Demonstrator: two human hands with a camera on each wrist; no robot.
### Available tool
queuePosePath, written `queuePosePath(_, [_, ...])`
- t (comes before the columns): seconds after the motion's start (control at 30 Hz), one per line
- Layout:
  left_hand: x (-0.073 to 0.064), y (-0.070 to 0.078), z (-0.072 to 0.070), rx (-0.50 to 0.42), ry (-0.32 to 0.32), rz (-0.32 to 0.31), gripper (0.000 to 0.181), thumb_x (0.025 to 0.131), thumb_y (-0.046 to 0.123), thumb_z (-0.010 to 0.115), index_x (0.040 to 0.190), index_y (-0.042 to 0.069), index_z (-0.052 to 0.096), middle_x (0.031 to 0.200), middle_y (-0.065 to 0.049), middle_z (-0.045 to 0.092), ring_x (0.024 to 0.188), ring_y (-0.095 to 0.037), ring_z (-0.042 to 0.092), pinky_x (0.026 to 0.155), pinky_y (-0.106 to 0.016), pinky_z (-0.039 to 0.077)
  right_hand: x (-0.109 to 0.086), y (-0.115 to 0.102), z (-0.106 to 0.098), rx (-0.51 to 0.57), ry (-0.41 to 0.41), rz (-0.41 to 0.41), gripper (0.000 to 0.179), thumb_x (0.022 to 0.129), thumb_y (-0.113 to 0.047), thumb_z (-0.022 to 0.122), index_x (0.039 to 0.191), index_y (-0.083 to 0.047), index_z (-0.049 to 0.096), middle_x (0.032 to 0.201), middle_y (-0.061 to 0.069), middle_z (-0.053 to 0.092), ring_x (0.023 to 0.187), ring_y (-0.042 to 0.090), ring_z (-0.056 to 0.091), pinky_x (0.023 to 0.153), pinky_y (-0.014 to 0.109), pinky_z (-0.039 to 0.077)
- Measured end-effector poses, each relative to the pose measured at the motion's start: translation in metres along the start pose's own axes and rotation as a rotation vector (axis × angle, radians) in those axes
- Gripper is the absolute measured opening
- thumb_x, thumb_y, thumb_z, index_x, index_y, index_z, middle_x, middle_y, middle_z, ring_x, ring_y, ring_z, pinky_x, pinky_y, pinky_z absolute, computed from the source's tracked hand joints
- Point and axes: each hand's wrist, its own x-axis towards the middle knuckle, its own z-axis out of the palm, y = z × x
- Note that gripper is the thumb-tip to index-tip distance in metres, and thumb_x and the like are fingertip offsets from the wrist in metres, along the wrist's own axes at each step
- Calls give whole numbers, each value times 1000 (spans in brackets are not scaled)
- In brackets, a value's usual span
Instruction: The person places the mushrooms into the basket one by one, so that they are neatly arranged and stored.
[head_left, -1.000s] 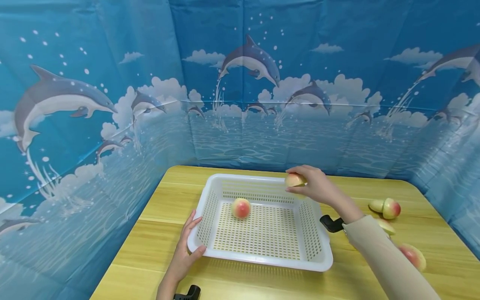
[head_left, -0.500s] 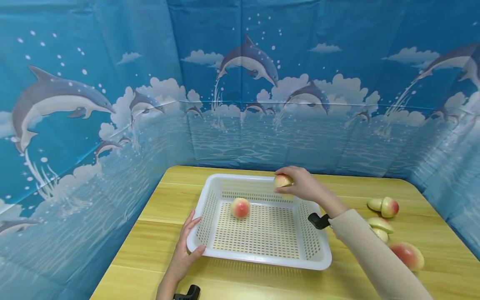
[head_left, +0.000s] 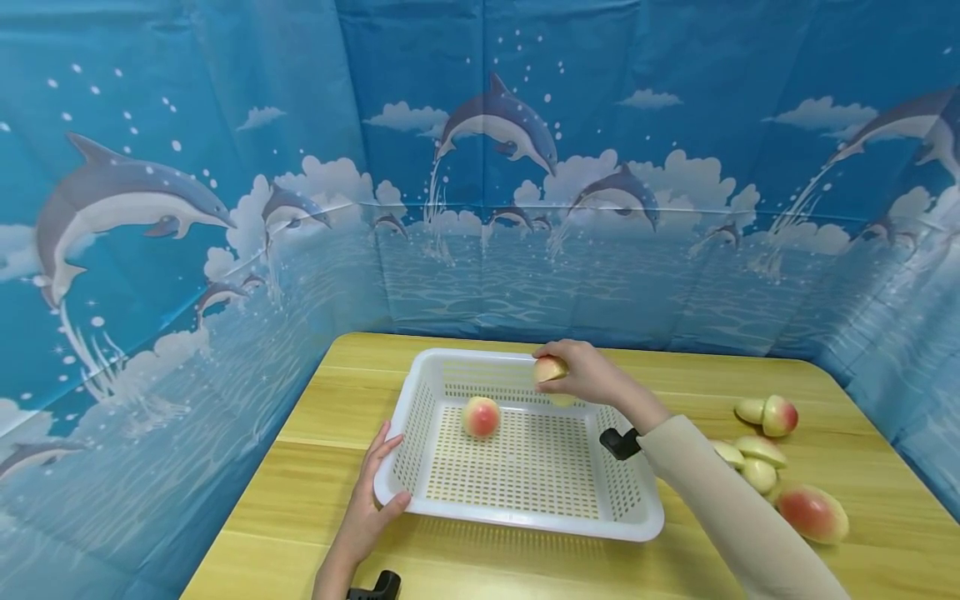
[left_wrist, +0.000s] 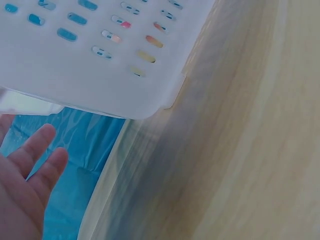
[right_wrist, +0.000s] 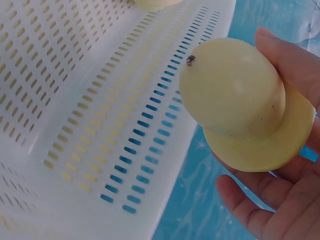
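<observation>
My right hand [head_left: 585, 375] grips a toy mushroom [head_left: 551, 369] over the far side of a white perforated basket [head_left: 517, 518]. In the right wrist view, the pale stem of this mushroom [right_wrist: 232, 87] points toward the camera, and thumb and fingers hold the cap by its edge. Another mushroom [head_left: 481, 417], cap up with a pink blush, stands inside the basket toward the left. My left hand [head_left: 367, 504] rests at the basket's left front corner, its fingers straight and its thumb spread along the rim. Loose fingers [left_wrist: 48, 172] show below the basket's rim in the left wrist view.
Right of the basket lie several more toy mushrooms: a pair at the back [head_left: 768, 414], a cluster in the middle [head_left: 757, 454], and a red-capped one [head_left: 813, 514] nearest me. The wooden table [head_left: 285, 475] meets a blue dolphin-print curtain [head_left: 480, 283] behind it.
My right hand has moved left along the basket's far side with the mushroom in its grip, uncovering more of the mushrooms on the right. The left hand has stayed at the corner.
</observation>
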Motion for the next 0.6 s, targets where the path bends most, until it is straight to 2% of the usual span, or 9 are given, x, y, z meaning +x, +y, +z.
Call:
queuePosePath(0.17, [-1,3,0,0,-3,6,68,82,10,61,145,15,35,158,-7,4,138,-39,10,97,-64,27,4,0,6,-2,-26,13,51,80,-27,77,124,-6,61,115,10,61,86,20,53,65,33,46])
queuePosePath(0.4, [0,3,0,10,-5,8,68,82,11,62,145,16,35,158,-4,4,138,-40,11,97,-62,28,10,4,16,-5,-50,8,49,78,-27,78,120,-7,63,112,8,62,84,18,54,66,33,46])
queuePosePath(0.6, [-1,1,0,10,-8,14,68,82,10,61,145,15,35,158,-8,4,138,-40,11,96,-65,28,15,5,25,7,-94,13,49,78,-25,79,119,-4,63,107,5,64,81,16,53,67,32,46])
